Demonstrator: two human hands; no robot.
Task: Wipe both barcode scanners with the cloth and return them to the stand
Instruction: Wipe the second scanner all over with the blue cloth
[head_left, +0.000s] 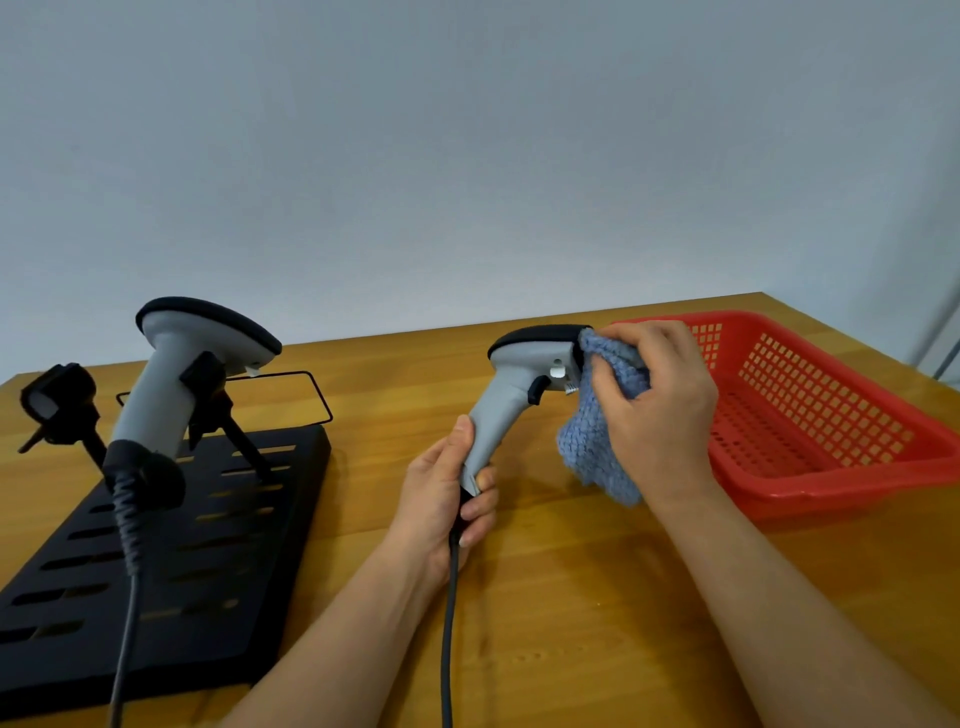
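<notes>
The left hand grips the handle of a grey scanner just left of the red basket; the right hand pinches the blue cloth against its head. The second scanner sits in the black stand, well left of the basket.

There is one view only, from a head-worn wide-angle camera that looks forward and down over the wooden table. It sits close above the near edge, so both forearms enter from the bottom. The far table edge meets a plain wall, which fills the upper half. Straight lines bow toward the frame's sides.
</notes>
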